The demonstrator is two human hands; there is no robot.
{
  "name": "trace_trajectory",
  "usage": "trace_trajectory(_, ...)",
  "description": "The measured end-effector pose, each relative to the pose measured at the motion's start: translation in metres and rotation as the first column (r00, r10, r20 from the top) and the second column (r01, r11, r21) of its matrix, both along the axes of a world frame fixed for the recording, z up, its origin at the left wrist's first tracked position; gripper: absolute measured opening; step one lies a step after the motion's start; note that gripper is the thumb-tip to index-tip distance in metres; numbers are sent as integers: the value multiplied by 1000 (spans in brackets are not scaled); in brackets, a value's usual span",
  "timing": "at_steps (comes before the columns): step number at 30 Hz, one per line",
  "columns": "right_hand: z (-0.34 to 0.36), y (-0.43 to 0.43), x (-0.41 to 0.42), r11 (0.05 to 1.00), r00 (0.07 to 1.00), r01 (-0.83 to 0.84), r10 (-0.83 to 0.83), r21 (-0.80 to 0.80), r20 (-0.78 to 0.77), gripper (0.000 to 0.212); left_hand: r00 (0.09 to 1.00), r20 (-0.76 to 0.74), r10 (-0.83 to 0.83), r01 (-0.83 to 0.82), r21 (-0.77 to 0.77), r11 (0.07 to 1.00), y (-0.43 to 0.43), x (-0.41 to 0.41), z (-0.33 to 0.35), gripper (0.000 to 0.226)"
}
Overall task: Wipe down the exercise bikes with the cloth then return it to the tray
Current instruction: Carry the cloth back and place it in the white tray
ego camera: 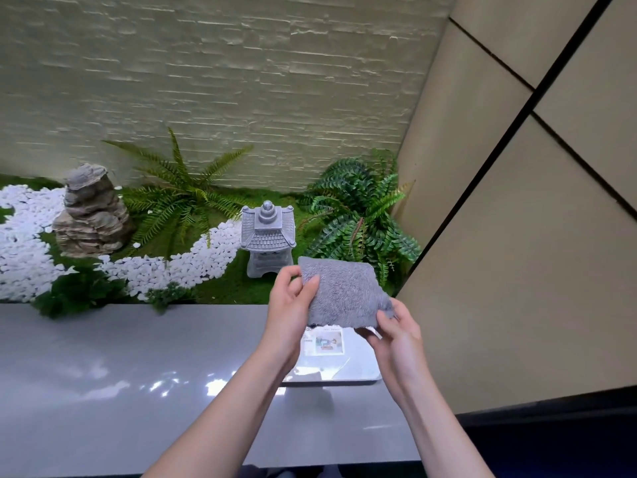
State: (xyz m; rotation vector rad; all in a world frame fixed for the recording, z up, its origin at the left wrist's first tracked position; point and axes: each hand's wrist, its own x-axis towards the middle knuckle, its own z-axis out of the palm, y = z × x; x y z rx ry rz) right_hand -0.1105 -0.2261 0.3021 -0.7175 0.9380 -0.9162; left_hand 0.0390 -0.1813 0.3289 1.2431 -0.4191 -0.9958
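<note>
Item: grey cloth [339, 293], which we hold folded above the white tray [344, 370] on the grey surface [103, 374]. Our left hand [293, 305] pinches its left edge; our right hand [396, 336] grips its lower right corner.

You have a single wide-angle view, worn on your head. It looks forward and down, close over your left hand [293, 305] and right hand [396, 336], which reach in from the bottom edge and meet at the cloth [344, 291] near mid-frame. Beyond them it faces across the grey ledge [103, 374] to the pebbles [24, 243] and brick wall [206, 81].
</note>
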Motion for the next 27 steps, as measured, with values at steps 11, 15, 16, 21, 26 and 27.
trace_trajectory(11, 7, -8, 14, 956, 964, -255, 239, 148, 116, 52, 934, 131, -333, 345, -85, 935, 9, 16, 19, 23)
trace_trajectory(15, 7, -8, 22, 985, 967, -161, 144, 67, 211, 37, 941, 113, -319, 328, -74, 942, 14, 20, 13, 25)
trace_trajectory(16, 5, -9, 23, 993, 984, -118, 114, 21, 135, 32, 947, 100, -305, 312, -64, 948, 15, 20, 11, 25)
trace_trajectory(21, 3, -10, 34, 984, 963, -58, 10, -170, -270, 36, 987, -86, -136, 146, 113, 983, 14, 11, -5, 37)
trace_trajectory(26, 0, -8, 36, 944, 929, -155, 39, -291, -369, 22, 962, -272, -30, 110, 287, 952, 6, 1, -24, 37)
trace_trajectory(27, -2, -8, 35, 938, 922, -163, 34, -307, -386, 21, 977, -212, -17, 77, 278, 958, 5, -1, -29, 33)
